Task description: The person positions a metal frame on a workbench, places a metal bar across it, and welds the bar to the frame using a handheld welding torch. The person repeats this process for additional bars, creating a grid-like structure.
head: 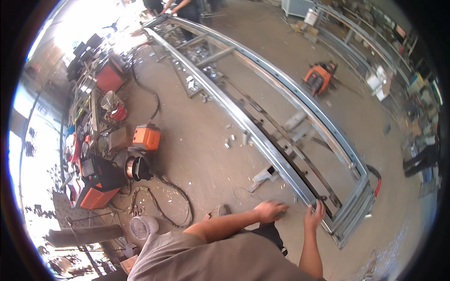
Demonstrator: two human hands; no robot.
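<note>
A long frame of metal tubes (246, 123) runs from the far top left to the near right, with a curved outer side and crossbars. My right hand (314, 214) is at its near corner, thumb and fingers on the edge of the straight tube. Left of it, my left hand (272, 210) is beside the frame, blurred, its fingers curled near a small dark thing; whether it holds that is unclear. Several metal lengths (355, 214) lie stacked at the near right end. Under the frame lies a short piece of square tube (263, 175).
At the far end stands a person, hands on the frame (168, 12). An orange welding machine (102, 186), a wire spool (135, 168), a looping cable (182, 200) and a white bucket (143, 226) are on the left floor. An orange machine (318, 78) sits right of the frame.
</note>
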